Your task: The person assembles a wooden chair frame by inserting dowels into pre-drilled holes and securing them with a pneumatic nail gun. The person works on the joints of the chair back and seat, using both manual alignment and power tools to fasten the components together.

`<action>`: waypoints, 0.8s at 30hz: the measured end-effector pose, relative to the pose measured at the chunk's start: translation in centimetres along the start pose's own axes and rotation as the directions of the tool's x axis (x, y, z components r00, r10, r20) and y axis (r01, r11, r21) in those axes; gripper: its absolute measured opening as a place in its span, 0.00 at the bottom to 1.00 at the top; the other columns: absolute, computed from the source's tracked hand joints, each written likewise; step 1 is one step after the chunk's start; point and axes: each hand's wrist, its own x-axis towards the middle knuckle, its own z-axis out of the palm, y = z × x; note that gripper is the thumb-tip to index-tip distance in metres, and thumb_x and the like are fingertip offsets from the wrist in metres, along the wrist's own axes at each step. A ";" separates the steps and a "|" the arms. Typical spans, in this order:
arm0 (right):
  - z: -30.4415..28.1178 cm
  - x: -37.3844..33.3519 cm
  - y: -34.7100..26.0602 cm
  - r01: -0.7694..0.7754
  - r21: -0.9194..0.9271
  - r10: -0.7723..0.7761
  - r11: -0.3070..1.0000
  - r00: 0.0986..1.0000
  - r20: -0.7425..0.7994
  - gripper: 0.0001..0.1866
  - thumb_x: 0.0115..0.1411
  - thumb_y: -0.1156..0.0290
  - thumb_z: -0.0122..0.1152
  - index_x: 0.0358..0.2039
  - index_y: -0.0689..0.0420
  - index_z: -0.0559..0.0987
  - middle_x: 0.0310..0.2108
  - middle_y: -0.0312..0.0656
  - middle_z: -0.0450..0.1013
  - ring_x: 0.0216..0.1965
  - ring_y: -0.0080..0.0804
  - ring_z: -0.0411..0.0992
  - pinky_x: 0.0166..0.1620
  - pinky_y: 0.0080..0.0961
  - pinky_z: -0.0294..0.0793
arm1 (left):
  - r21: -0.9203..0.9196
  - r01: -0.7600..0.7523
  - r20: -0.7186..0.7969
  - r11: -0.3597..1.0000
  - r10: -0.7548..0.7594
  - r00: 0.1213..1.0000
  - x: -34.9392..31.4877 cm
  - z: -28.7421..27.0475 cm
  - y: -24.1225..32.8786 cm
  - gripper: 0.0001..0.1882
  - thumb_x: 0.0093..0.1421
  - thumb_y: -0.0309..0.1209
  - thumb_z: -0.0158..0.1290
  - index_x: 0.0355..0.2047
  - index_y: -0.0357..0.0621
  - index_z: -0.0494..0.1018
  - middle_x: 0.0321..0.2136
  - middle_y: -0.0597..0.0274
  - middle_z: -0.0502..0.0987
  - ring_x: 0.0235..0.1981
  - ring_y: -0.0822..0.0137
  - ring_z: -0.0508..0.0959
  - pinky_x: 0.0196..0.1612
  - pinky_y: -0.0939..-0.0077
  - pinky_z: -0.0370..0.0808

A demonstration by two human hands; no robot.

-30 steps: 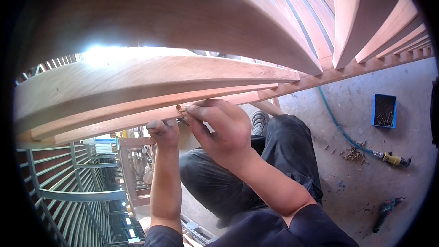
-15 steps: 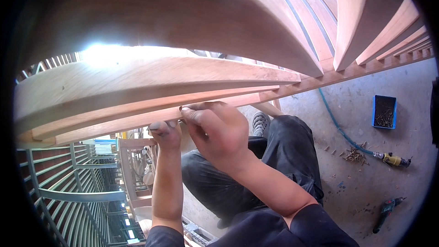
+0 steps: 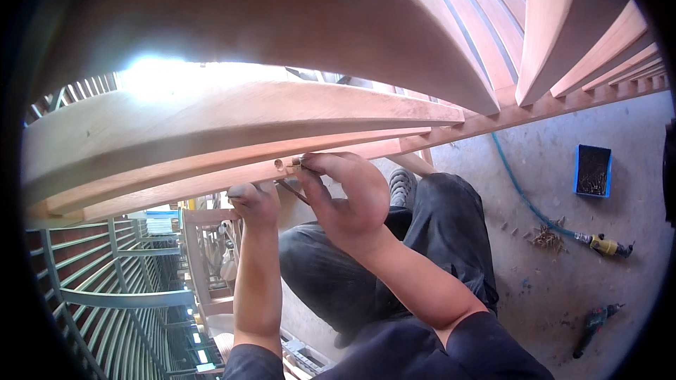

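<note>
A long pale wooden rail (image 3: 169, 190) runs across in front of me, with a small round hole (image 3: 279, 165) in its face. My right hand (image 3: 352, 193) is just right of the hole, thumb and forefinger pinching a small wooden plug (image 3: 294, 166). Below the rail, my left hand (image 3: 253, 204) is closed, its fingers curled near the lower edge. What it holds, if anything, is hidden. A thin dark strip (image 3: 292, 192) shows between the two hands; its kind is unclear.
Curved wooden slats (image 3: 232, 116) rise above the rail. On the floor at right are a blue box of screws (image 3: 592, 172), a pile of small wooden pieces (image 3: 548, 238), an air hose (image 3: 517, 190) with a yellow-black tool (image 3: 607, 246), and a drill (image 3: 595, 331). Slatted metal racks (image 3: 120, 300) stand left.
My right hand has shifted slightly right from the rail's hole, which now shows with the plug beside it. My left hand has hardly moved.
</note>
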 end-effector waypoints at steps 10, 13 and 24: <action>-0.2 1.3 -0.3 0.022 0.012 -0.023 1.000 0.994 0.110 0.12 0.47 0.82 0.71 0.34 0.58 0.82 0.30 0.44 0.78 0.30 0.41 0.77 0.33 0.32 0.74 | -0.438 -0.113 -0.158 0.892 0.047 0.986 1.3 1.5 3.0 0.32 0.70 0.57 0.41 0.42 0.36 0.78 0.40 0.52 0.82 0.41 0.55 0.83 0.47 0.61 0.77; -0.4 1.6 -1.0 0.011 -0.074 0.001 0.997 0.987 0.162 0.11 0.47 0.82 0.71 0.33 0.58 0.81 0.29 0.44 0.77 0.30 0.42 0.76 0.33 0.33 0.73 | -0.140 -0.159 -0.129 0.977 0.141 0.981 1.2 0.8 2.5 0.24 0.69 0.49 0.49 0.42 0.39 0.79 0.40 0.54 0.83 0.40 0.55 0.83 0.46 0.61 0.77; 0.0 1.4 -0.8 0.063 -0.093 -0.049 0.994 0.988 0.144 0.11 0.48 0.80 0.71 0.33 0.58 0.80 0.31 0.45 0.77 0.32 0.43 0.76 0.34 0.34 0.74 | -0.288 -0.106 -0.140 0.952 0.068 0.988 1.1 0.8 2.5 0.08 0.65 0.31 0.56 0.38 0.41 0.80 0.39 0.55 0.83 0.38 0.57 0.82 0.44 0.62 0.77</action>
